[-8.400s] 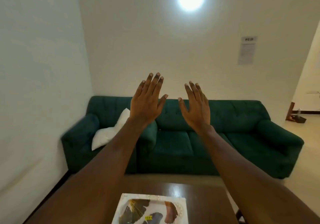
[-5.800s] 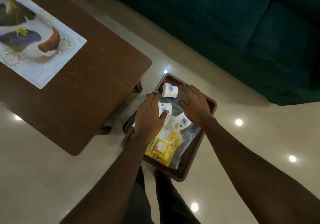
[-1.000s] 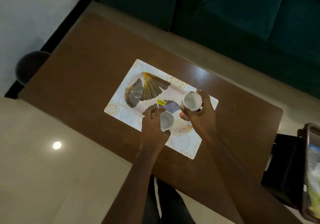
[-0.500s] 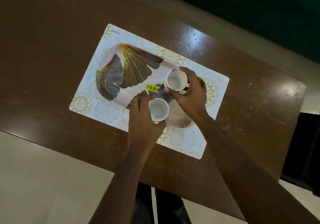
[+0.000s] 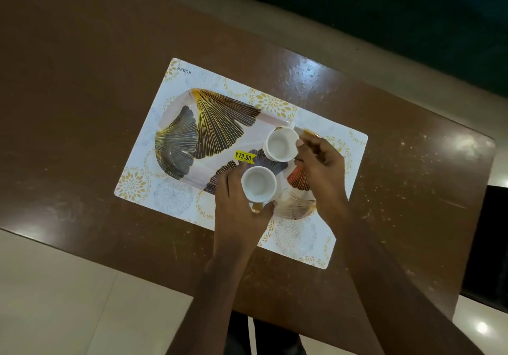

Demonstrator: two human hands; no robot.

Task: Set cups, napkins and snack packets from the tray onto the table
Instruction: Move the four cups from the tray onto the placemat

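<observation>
Fingers (image 5: 229,182) of the left hand (image 5: 236,214) wrap the near cup (image 5: 258,184), thumb at its near side. The right hand (image 5: 321,167) pinches the far cup (image 5: 281,144) at its right edge with curled fingers. Both white cups stand upright, just apart, on the patterned placemat (image 5: 137,187) on the brown table (image 5: 82,107).

My left hand (image 5: 236,209): grips near white ceramic cup (image 5: 258,184)
My right hand (image 5: 321,167): holds far white ceramic cup (image 5: 281,145)
Beneath: leaf-printed rectangular placemat (image 5: 176,189)
</observation>
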